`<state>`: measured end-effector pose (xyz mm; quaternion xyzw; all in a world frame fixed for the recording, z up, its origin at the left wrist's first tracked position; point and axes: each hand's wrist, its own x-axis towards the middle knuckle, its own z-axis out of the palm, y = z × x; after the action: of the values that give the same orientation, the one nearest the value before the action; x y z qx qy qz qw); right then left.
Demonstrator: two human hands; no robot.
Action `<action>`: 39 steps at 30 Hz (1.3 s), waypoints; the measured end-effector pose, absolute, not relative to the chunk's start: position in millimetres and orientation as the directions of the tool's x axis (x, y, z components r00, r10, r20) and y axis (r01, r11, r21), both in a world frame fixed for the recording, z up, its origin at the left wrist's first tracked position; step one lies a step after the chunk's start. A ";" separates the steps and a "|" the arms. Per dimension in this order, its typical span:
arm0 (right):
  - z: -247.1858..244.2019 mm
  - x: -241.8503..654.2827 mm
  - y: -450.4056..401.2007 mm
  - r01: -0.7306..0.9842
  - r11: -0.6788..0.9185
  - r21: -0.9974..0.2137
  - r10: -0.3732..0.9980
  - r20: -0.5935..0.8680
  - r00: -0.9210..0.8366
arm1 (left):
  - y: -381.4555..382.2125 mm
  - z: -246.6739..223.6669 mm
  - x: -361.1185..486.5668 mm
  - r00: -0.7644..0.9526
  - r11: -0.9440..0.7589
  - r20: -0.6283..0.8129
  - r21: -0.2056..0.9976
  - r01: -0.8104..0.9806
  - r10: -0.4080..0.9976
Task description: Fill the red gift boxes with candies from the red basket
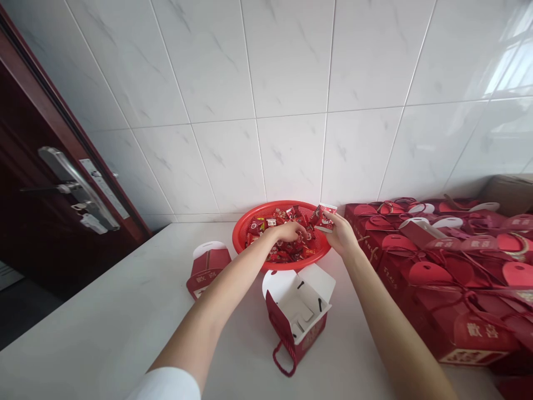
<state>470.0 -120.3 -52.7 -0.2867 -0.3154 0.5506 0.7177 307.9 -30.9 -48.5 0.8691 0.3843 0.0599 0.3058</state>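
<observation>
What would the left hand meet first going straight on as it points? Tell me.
Probably the wrapped candies in the red basket, close by the left hand; whether they touch now is unclear.

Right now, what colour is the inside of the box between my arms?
The box's inside is white, best seen in the head view.

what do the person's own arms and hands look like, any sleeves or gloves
The left hand and right hand are ungloved; no watch or bracelet shows. A white sleeve ends on the left arm; no sleeve is visible on the right arm.
</observation>
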 end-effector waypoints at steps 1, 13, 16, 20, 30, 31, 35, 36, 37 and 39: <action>-52.5 469.9 -120.4 -0.614 0.227 -0.756 0.972 0.135 0.193 | -31.9 -48.3 309.4 0.699 -0.520 -0.120 0.582 0.625 0.705; -56.5 473.0 -116.8 -0.618 0.220 -0.755 0.974 0.139 0.177 | -55.8 -55.8 330.6 0.722 -0.500 -0.282 0.563 0.658 0.632; -48.9 476.8 -119.7 -0.636 0.155 -0.756 0.987 0.085 0.138 | -53.5 -37.8 324.8 0.719 -0.540 -0.120 0.579 0.611 0.685; -27.5 481.1 -133.2 -0.618 0.105 -0.779 0.994 0.062 0.091 | -63.1 -12.5 303.8 0.644 -0.566 0.195 0.697 0.439 0.740; 21.5 470.8 -193.4 -0.371 0.221 -0.902 0.955 0.277 -0.105 | -154.1 7.1 255.5 0.665 -0.499 0.247 0.839 0.218 0.705; 24.2 469.7 -199.2 -0.349 0.220 -0.911 0.952 0.279 -0.129 | -160.5 7.3 252.9 0.672 -0.502 0.234 0.832 0.236 0.703; 34.2 468.3 -220.2 -0.171 0.262 -0.950 0.923 0.298 -0.242 | -176.6 9.6 242.3 0.726 -0.521 0.090 0.757 0.396 0.682; 36.3 468.7 -224.0 -0.116 0.277 -0.954 0.910 0.299 -0.287 | -178.8 10.8 239.7 0.736 -0.524 0.046 0.732 0.435 0.675; 38.1 469.2 -227.0 -0.062 0.287 -0.956 0.893 0.290 -0.345 | -180.4 12.1 237.4 0.742 -0.529 0.012 0.709 0.467 0.671; 40.3 470.1 -230.0 0.029 0.297 -0.954 0.842 0.248 -0.479 | -182.3 14.6 233.6 0.750 -0.542 -0.021 0.678 0.497 0.662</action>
<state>470.1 -230.0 40.3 -0.3126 -0.6968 0.5039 0.4037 233.6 -182.3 14.6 0.8698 0.3330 0.1196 0.3439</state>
